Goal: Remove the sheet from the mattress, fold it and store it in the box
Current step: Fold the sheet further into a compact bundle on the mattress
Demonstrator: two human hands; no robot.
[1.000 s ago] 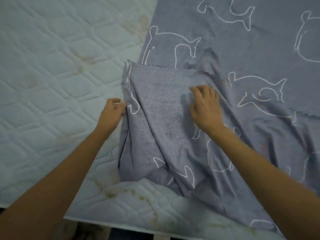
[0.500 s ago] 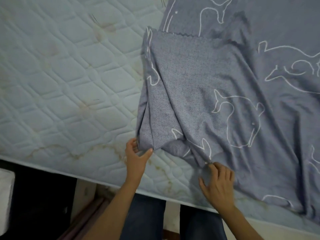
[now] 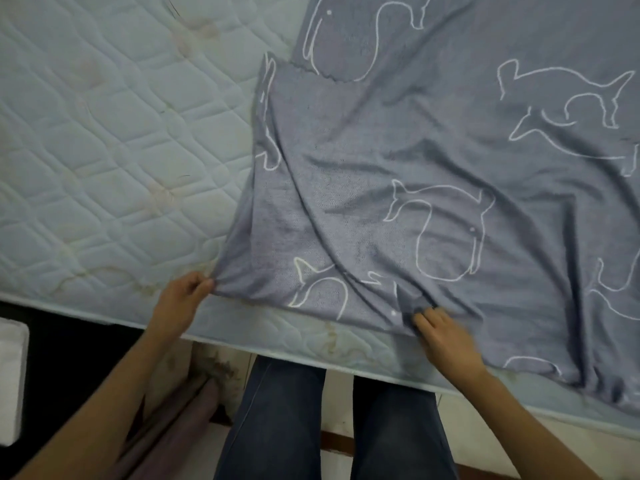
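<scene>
grey sheet [image 3: 415,150] with white animal outlines lies partly folded over on the right of the quilted mattress [image 3: 104,133]. left grip [image 3: 180,299] pinches its near left corner by the mattress edge. right grip [image 3: 443,337] rests on its near hem, blurred; hold cannot be told.

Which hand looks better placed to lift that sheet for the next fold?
Left, probably. The left hand pinches the loose corner of the sheet on the mattress; the right hand is blurred at mid-edge, its hold unclear.
</scene>
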